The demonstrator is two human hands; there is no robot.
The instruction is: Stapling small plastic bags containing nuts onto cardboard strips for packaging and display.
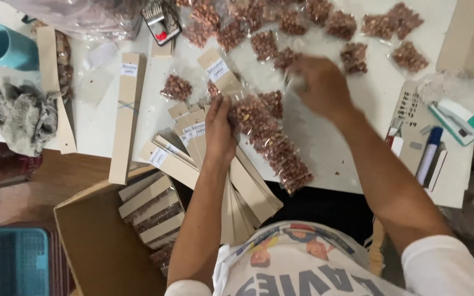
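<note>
Seeing left hand (219, 131) clamped on the peanut-bag strip (270, 142) overhanging the worktop's (330, 148) near edge, right hand (319, 85) blurred, grip unclear; I'd expect tugging to tear bags loose.

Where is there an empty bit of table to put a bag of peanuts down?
Bare white table lies between the strip of peanut packets and the stapler. A smaller patch sits beside the long cardboard strip. The top edge is crowded with peanut bags.
</note>
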